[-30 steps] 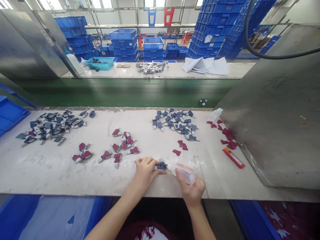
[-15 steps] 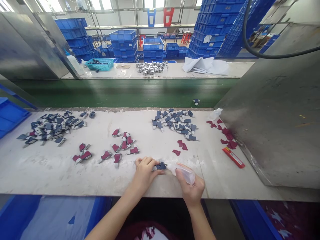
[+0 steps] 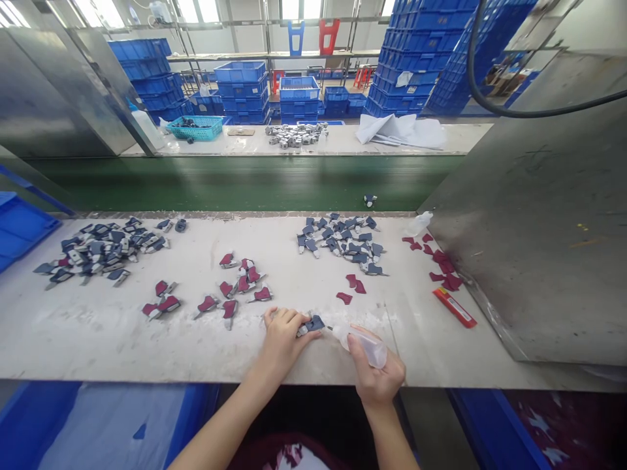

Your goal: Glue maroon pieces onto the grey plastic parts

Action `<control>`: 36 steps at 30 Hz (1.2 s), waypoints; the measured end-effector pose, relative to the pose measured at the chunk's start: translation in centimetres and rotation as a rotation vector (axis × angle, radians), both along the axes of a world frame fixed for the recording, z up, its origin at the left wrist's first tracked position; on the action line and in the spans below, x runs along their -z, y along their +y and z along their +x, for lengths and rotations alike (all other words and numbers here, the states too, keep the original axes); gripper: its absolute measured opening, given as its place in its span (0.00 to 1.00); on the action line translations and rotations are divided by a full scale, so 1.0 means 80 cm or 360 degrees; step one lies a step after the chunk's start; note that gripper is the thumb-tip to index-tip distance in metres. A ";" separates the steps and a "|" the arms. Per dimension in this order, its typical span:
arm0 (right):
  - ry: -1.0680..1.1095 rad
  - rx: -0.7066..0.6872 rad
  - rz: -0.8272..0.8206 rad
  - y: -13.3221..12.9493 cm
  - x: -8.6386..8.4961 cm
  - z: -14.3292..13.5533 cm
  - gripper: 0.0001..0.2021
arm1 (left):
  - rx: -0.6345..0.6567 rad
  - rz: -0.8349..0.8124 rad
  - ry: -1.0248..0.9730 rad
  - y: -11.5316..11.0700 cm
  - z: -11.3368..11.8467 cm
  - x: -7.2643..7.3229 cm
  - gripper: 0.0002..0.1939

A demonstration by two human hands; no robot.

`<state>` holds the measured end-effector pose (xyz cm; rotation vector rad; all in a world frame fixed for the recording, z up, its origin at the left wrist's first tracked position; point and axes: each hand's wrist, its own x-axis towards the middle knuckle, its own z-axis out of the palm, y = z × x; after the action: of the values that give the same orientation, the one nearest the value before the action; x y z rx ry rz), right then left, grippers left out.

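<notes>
My left hand [image 3: 286, 336] is closed on a dark blue-grey and silver part [image 3: 315, 324], keeping it low over the worktop. In my right hand [image 3: 379, 378] is a translucent squeeze bottle [image 3: 368, 347], gripped on its side with the thin tip aimed left. A small gap separates that tip from the part. Just beyond lie three loose maroon pieces [image 3: 344, 298]. Farther off is a pile of dark blue-grey parts [image 3: 343, 236]. Parts with maroon faces [image 3: 243, 283] are scattered to the left of my hands.
A larger heap of dark parts [image 3: 102, 248] covers the far left. At right, maroon pieces [image 3: 445, 262] and a red packet [image 3: 454, 308] lie near a metal panel [image 3: 553, 228]. Behind the worktop runs a green conveyor belt [image 3: 245, 183], carrying one part [image 3: 369, 200].
My right hand has drawn the bottle slightly right, so its tip is now farther from the part. On the belt, the single part has shifted left. My left hand keeps its hold.
</notes>
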<state>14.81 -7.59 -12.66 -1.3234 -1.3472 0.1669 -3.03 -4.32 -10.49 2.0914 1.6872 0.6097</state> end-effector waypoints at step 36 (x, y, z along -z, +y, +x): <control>0.0406 -0.0271 -0.0295 0.005 -0.009 -0.026 0.10 | 0.0052 0.0027 -0.0071 -0.003 -0.003 0.000 0.06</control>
<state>12.72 -7.17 -11.94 -1.2892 -1.2465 0.5702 -3.27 -4.54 -10.52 2.0969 1.6256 0.6579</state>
